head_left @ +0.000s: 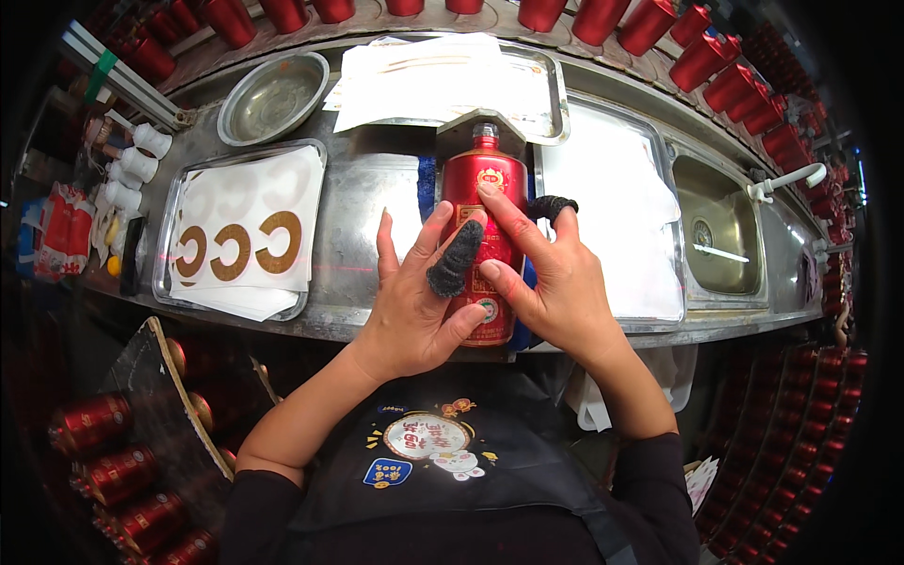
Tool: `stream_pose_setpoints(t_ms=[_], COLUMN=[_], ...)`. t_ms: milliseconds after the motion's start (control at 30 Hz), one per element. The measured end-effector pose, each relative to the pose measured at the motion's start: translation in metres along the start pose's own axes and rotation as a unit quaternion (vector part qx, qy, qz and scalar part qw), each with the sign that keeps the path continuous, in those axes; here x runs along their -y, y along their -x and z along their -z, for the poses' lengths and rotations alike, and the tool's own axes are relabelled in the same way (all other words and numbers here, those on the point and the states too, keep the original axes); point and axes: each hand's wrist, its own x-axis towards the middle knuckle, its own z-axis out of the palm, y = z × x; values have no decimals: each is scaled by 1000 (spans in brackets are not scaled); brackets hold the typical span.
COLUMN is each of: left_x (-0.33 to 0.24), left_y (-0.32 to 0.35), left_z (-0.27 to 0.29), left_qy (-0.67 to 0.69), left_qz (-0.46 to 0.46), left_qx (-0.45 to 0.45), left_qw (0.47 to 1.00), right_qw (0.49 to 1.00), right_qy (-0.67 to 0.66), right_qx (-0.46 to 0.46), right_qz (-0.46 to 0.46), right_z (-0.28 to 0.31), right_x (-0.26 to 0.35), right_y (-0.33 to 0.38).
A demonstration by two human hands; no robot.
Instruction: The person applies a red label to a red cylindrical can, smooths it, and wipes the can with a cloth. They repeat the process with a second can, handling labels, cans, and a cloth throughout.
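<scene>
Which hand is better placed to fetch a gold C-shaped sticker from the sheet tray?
Probably the left hand: the tray of gold C-shaped stickers lies on its side, while the right hand presses the red bottle.

Steel bench point(367, 202) with trays point(169, 235), bowl point(273, 94), bottle point(483, 188)

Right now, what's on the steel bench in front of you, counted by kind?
Red bottle under both hands: 1
Round steel bowl: 1
Steel trays: 3
Gold C-shaped labels: 3
Total: 8
</scene>
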Motion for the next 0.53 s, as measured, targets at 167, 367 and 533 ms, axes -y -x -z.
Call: stream_pose_setpoints(t_ms=[167,367,533], left_x=[9,10,15], left_y=[-4,-3,-5], left_z=[2,5,1], left_qy=[-14,32,41], left_qz=[-8,-14,-14], left_qx=[2,17,2], left_qw=[1000,999,999], right_qw=[1000,1000,1000], right_qy=[9,-3,9], right_qx=[1,6,5], right_qz=[-8,-14,-9], right_z=[-1,3,-6], right_x=[1,3,-3], right_y=[-7,-1,10])
